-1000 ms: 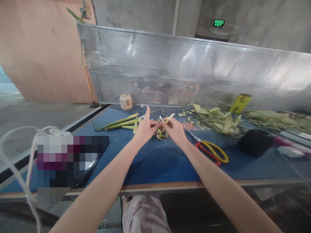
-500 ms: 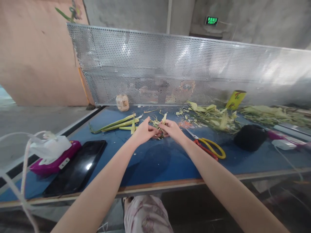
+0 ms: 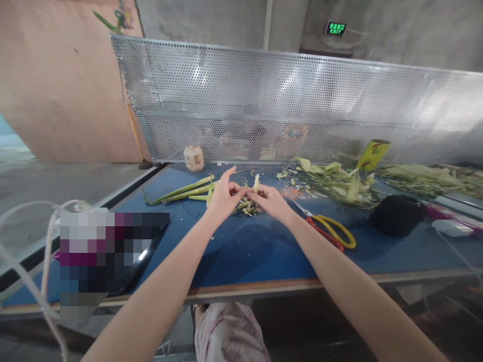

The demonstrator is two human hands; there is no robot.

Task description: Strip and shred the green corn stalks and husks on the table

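My left hand [image 3: 223, 197] and my right hand [image 3: 270, 200] meet over the middle of the blue table [image 3: 249, 251]. Both pinch one pale green leaf strip [image 3: 256, 183], whose tip sticks up between the fingertips. My left index finger points upward while thumb and other fingers pinch. Just under the hands lies a small heap of leaf trimmings [image 3: 246, 206]. Several long green leaf strips [image 3: 181, 191] lie left of my left hand.
Red and yellow scissors [image 3: 329, 231] lie right of my right hand. A black pouch [image 3: 394, 215], leaf piles [image 3: 335, 182], a yellow tube [image 3: 373, 155] and a small jar [image 3: 193, 158] stand farther back before a perforated metal screen [image 3: 287, 105]. A blurred patch covers things at the left edge.
The hands have stayed together on the leaf strip. My left index finger, curled half a second ago, now points up again. The view shifted slightly.
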